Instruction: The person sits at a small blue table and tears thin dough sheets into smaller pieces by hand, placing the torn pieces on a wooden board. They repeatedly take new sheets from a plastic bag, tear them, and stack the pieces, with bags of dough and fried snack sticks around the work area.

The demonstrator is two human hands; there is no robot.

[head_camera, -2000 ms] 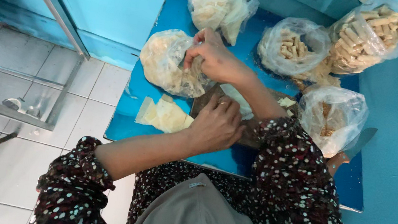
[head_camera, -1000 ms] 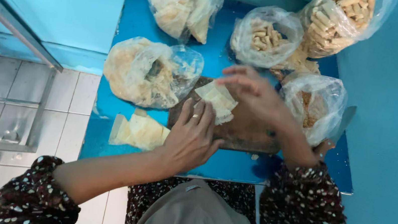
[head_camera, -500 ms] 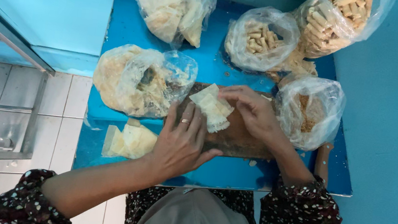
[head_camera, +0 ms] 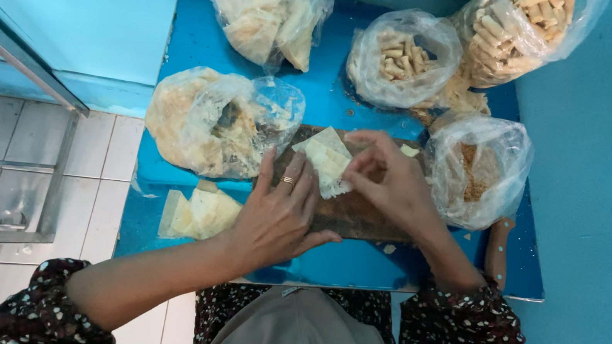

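A pale square pastry wrapper (head_camera: pixel 326 157) lies on a dark wooden board (head_camera: pixel 363 212) in the middle of a blue table (head_camera: pixel 205 43). My left hand (head_camera: pixel 278 211), with a ring on one finger, rests flat on the board and touches the wrapper's near left edge. My right hand (head_camera: pixel 390 181) pinches the wrapper's right corner between its fingertips. A small stack of cut wrappers (head_camera: pixel 200 212) lies left of my left hand.
Clear plastic bags ring the board: one of flat wrappers (head_camera: pixel 211 121) at left, another (head_camera: pixel 268 8) behind it, two of rolled pastries (head_camera: pixel 402 55) (head_camera: pixel 522 27) at the back, one with brown filling (head_camera: pixel 477 170) at right. A knife handle (head_camera: pixel 497 250) lies near the right edge. Tiled floor lies left.
My right hand went from the left bag to the board with a wrapper and now pinches it. My left hand slid up onto the board beside the wrapper.
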